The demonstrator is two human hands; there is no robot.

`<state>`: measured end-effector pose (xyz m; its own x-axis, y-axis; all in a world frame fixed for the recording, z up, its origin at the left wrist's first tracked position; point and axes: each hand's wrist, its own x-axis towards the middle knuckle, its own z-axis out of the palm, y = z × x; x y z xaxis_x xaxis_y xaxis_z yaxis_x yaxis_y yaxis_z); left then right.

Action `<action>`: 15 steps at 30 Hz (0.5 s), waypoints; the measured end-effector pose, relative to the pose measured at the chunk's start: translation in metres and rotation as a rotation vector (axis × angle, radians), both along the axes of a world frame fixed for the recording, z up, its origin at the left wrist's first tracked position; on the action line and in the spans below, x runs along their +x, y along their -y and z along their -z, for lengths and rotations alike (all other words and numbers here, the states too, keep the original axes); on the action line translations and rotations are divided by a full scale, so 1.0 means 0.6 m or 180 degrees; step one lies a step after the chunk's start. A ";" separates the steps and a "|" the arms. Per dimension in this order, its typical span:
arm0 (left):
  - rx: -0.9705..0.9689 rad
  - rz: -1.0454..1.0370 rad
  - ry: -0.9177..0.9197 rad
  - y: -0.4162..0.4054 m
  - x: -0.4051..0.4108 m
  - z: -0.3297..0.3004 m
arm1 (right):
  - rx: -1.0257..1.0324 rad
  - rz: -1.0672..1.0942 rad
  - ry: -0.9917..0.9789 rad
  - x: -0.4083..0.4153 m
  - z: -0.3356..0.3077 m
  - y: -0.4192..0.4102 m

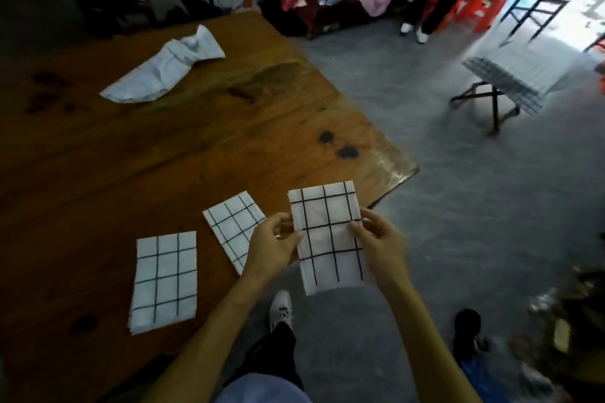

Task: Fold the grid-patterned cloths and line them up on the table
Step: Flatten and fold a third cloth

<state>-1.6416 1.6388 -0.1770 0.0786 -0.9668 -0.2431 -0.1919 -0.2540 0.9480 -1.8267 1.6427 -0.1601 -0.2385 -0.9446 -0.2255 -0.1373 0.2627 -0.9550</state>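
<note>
Folded grid cloth (327, 235) pinched by left hand (271, 249) and right hand (376, 242), 2 folded cloths (165, 281) on table (196, 141)

I saw a worn wooden table (203, 127), two folded grid cloths (165, 281) (230, 227) lay flat near its six o'clock edge, a crumpled white cloth (163, 70) towards eleven o'clock.

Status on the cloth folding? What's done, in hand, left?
Done: two folded grid cloths lie on the wooden table, the left one and the middle one, the latter angled. In hand: a third folded grid cloth, pinched by the left hand and right hand, not yet set down. Left: place it in line; the crumpled white cloth at the far side looks unfolded.
</note>
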 end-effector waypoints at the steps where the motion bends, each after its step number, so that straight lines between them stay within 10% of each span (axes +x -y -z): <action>1: 0.0101 -0.0065 -0.0050 0.027 -0.003 0.016 | 0.0071 -0.0067 -0.0059 -0.002 0.016 0.030; 15: 0.1244 -0.0361 0.0706 0.261 -0.015 0.153 | 0.1146 -0.0775 -0.1092 -0.015 0.176 0.308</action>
